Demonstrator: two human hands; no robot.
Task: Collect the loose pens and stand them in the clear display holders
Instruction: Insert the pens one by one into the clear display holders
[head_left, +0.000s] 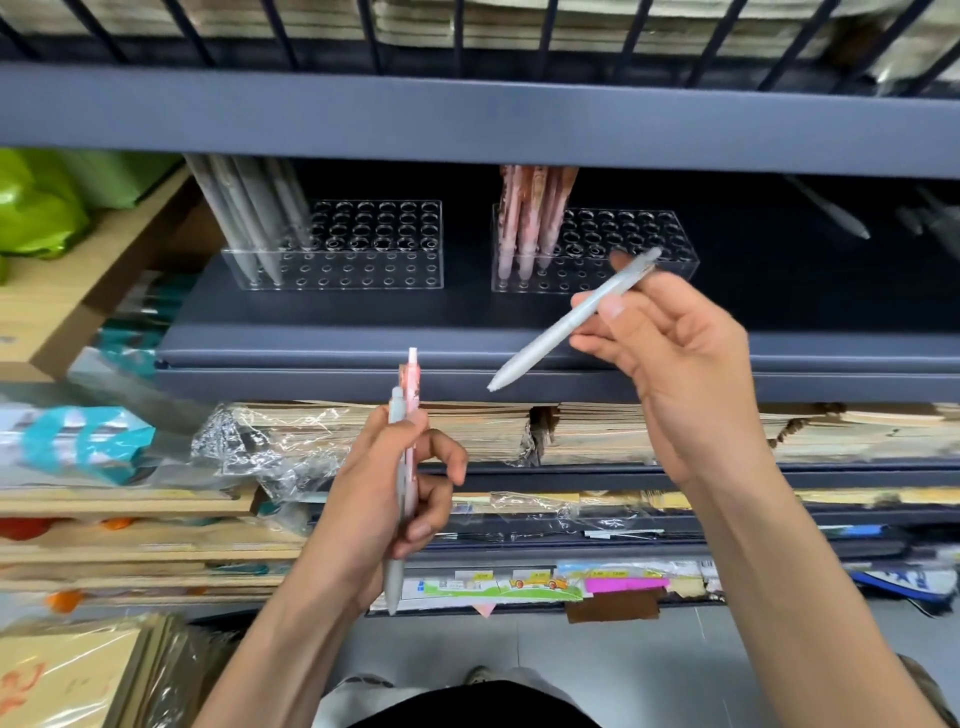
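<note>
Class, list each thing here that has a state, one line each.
Left hand: grips a grey pen and a pink pen, upright.
Right hand: pinches a second grey pen, tilted.
Left holder: grey pens at its left end, most holes empty.
Right holder: pink pens at its left end, most holes empty.
Loose pen: lying on the shelf, far right.

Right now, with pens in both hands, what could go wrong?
The right hand pinches a grey pen in front of the pink-pen holder; it could end up there instead of in the grey-pen holder. The left hand holds a pink pen and a second grey pen together; one may slip out while the right hand works.
</note>
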